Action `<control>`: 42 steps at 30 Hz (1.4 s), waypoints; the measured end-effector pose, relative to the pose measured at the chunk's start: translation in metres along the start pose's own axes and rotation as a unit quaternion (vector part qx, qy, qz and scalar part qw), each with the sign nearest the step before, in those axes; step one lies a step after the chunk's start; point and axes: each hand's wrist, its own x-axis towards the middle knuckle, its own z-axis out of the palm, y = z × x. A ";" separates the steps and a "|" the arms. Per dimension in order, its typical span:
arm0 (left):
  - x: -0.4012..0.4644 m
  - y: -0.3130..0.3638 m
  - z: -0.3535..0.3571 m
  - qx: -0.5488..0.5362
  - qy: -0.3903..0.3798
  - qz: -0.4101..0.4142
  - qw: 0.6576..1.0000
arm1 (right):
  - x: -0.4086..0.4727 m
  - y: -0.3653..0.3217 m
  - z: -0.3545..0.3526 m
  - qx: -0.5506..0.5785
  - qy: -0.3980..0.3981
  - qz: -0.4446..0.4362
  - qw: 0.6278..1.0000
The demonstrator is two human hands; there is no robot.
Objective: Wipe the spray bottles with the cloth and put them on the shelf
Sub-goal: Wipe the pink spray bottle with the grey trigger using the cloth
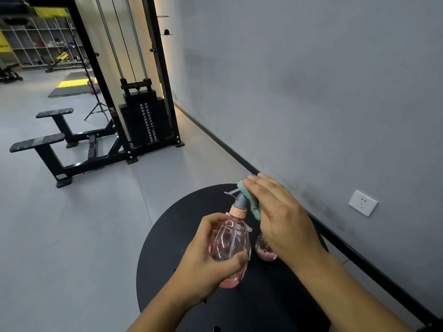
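The left hand (211,257) was closed around the body of a pink spray bottle (230,245), low in the frame above the round black table (167,248). The right hand (280,212), fingers extended, pressed a teal cloth (251,202) against the bottle's grey nozzle (239,200). A second pink bottle (265,250) stood just right, partly hidden.

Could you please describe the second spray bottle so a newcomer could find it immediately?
Start at the round black table beside the grey wall. The left hand holds one pink bottle there. The second bottle stands just right of it, on the table, mostly hidden under the right hand, which presses the teal cloth; nobody holds it.
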 end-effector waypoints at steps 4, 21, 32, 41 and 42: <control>0.000 -0.003 0.002 0.002 -0.005 0.000 1.000 | -0.001 -0.007 0.003 -0.001 -0.024 -0.005 1.000; -0.005 0.000 0.000 0.021 0.019 0.021 0.999 | 0.002 -0.002 -0.007 0.018 0.011 0.000 1.000; -0.001 -0.007 -0.003 -0.046 0.069 0.039 0.996 | 0.002 0.000 -0.012 0.111 0.086 0.053 0.989; 0.001 -0.007 -0.001 -0.082 0.072 0.011 0.994 | 0.003 -0.007 -0.014 0.177 0.172 0.132 0.960; 0.001 -0.007 0.000 -0.084 0.067 0.012 0.994 | 0.003 -0.010 -0.013 0.190 0.162 0.136 0.959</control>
